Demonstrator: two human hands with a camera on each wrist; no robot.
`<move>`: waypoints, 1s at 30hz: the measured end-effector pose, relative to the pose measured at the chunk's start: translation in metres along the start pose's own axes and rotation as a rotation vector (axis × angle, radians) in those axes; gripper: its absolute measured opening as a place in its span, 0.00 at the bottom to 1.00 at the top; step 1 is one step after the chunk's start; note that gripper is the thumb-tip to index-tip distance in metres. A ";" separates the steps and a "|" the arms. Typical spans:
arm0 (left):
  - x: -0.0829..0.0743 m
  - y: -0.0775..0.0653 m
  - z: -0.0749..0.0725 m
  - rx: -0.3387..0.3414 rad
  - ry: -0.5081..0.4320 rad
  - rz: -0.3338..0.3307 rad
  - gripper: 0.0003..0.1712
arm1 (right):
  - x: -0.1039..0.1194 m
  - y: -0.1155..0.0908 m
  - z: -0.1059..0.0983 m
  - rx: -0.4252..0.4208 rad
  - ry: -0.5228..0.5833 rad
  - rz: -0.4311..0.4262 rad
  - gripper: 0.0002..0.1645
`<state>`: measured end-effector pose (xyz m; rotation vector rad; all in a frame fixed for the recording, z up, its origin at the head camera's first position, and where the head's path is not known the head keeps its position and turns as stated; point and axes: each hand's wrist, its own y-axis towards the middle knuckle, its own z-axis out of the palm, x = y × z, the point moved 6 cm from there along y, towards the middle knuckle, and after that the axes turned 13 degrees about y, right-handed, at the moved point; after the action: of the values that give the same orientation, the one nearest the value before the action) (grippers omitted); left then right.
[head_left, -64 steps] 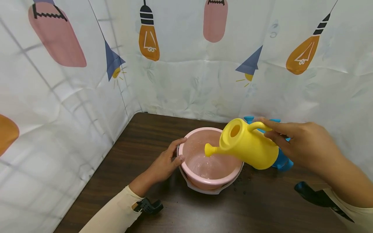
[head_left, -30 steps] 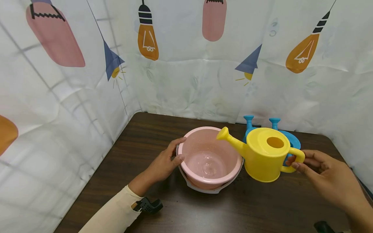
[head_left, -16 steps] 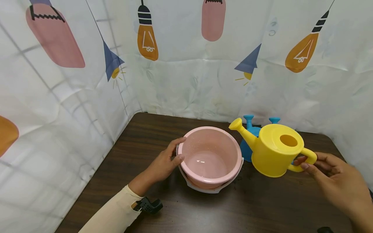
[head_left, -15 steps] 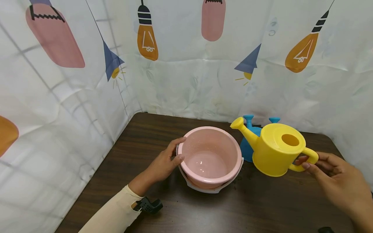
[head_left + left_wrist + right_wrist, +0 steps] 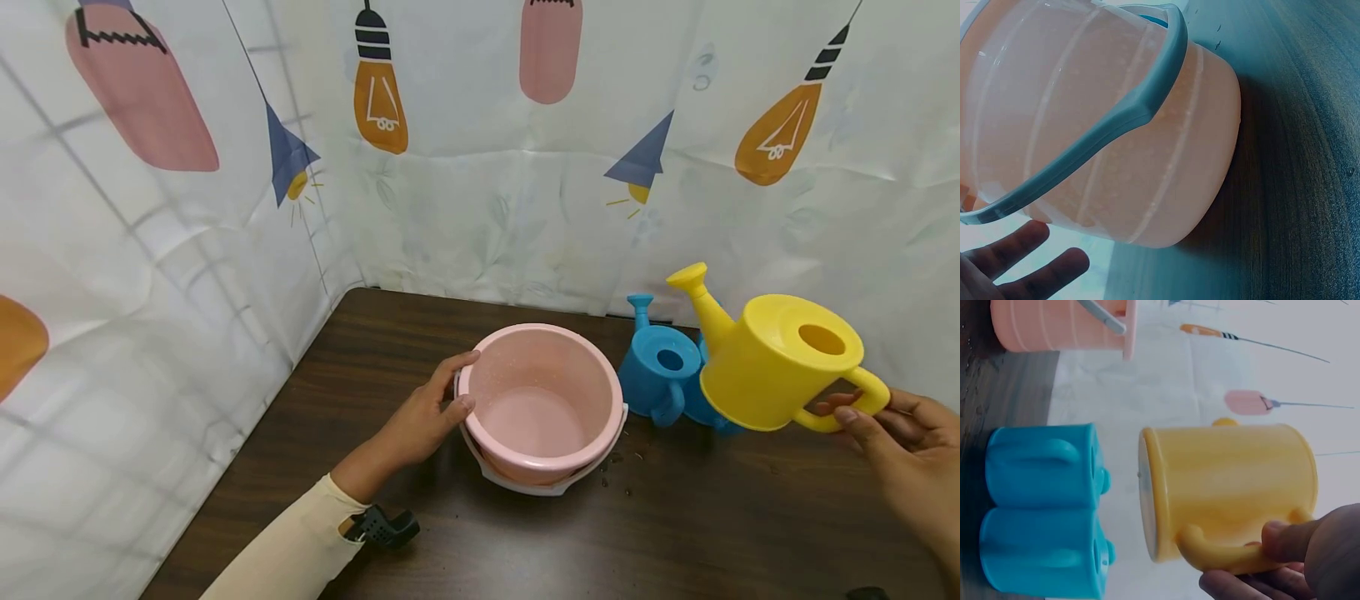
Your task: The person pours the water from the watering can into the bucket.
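A pink bucket with a light handle stands mid-table, a shallow layer of liquid apparently in its bottom. At its left rim, my left hand holds on with thumb and forefinger; two other fingers hang free beside the wall in the left wrist view. My right hand grips the handle of a yellow watering can, which is raised and tilted, its spout pointing up and left. Two blue watering cans stand side by side right of the bucket, the right one partly hidden behind the yellow can.
Water drops lie on the dark wooden table right of the bucket. A white curtain printed with lamps closes off the back and left sides. A black strap device sits at the left wrist.
The yellow watering can was tipped over the bucket, then levelled and carried right, away from it, and raised past the blue cans. The left hand stays at the rim.
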<state>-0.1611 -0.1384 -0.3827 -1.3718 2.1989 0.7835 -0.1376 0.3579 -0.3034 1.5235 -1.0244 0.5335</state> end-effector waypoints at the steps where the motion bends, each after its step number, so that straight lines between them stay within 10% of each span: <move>1: 0.000 0.000 0.000 -0.001 0.001 0.000 0.39 | -0.001 0.001 -0.002 -0.011 0.002 0.007 0.28; 12: 0.001 0.001 0.000 0.003 0.005 0.000 0.38 | -0.017 0.002 -0.023 -0.225 -0.119 0.136 0.20; 30: 0.002 0.001 0.001 -0.002 0.001 0.001 0.37 | -0.057 0.007 -0.043 -0.255 -0.196 0.246 0.16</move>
<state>-0.1627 -0.1385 -0.3847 -1.3722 2.2001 0.7860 -0.1635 0.4163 -0.3351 1.2478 -1.3886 0.4090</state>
